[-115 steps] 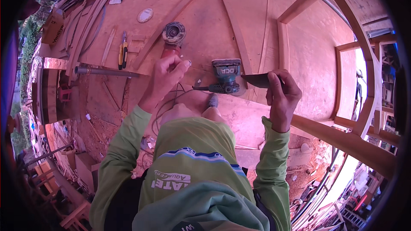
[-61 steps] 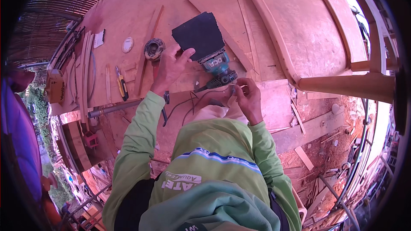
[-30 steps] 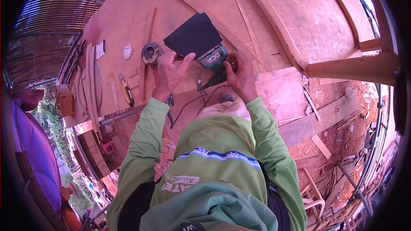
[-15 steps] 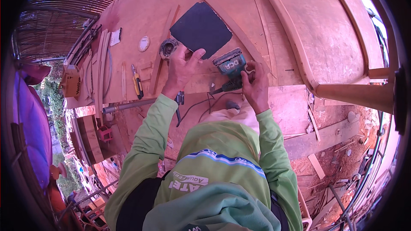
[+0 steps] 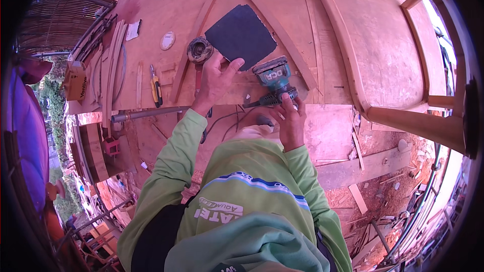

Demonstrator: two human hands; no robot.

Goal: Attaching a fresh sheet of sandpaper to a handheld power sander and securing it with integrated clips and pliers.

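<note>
A dark, square sheet of sandpaper (image 5: 242,35) lies above the wooden board, its lower corner pinched between the thumb and fingers of my left hand (image 5: 218,78). Right of that corner rests a teal palm sander (image 5: 274,76) with a worn pad and a black cord end. My right hand (image 5: 291,121) is at the sander's near end, fingers bent but apart; whether they touch it is hard to see. Partly behind my left hand is an angle grinder (image 5: 200,50) with a round dark head and a red body.
Wood strips (image 5: 195,45) flank the sheet. Left of them lie a yellow-and-black utility knife (image 5: 156,88), a white disc (image 5: 167,40) and a cardboard box (image 5: 75,81). A wooden frame (image 5: 348,50) stands on the right. Scraps litter the ground (image 5: 388,191) below the board's edge.
My right hand has moved down and left, from beside the sander to its near end. The sander appears turned more upright in view. My left hand still holds the sheet's corner.
</note>
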